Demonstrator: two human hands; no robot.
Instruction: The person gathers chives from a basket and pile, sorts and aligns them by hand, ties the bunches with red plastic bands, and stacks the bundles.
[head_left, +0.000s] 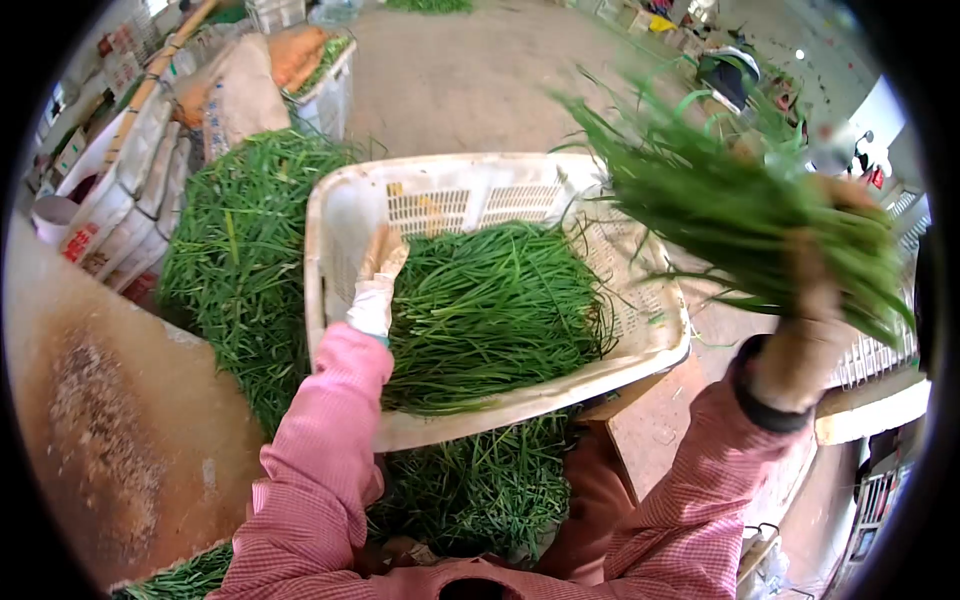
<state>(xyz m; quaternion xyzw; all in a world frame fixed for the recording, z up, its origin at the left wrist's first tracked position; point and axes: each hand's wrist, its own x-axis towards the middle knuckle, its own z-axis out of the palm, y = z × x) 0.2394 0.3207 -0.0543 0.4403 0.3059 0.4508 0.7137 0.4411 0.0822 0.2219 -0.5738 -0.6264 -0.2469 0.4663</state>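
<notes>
A bundle of long green stalks [720, 205] is gripped in the right hand [808, 285] and held up, blurred, over and beyond the right end of a white plastic crate [480, 169]. The left hand [383, 262], its fingers stretched out straight, is placed inside the crate near the left wall, just beside the cut greens [500, 310] laid there. More greens [240, 230] are heaped left of the crate.
</notes>
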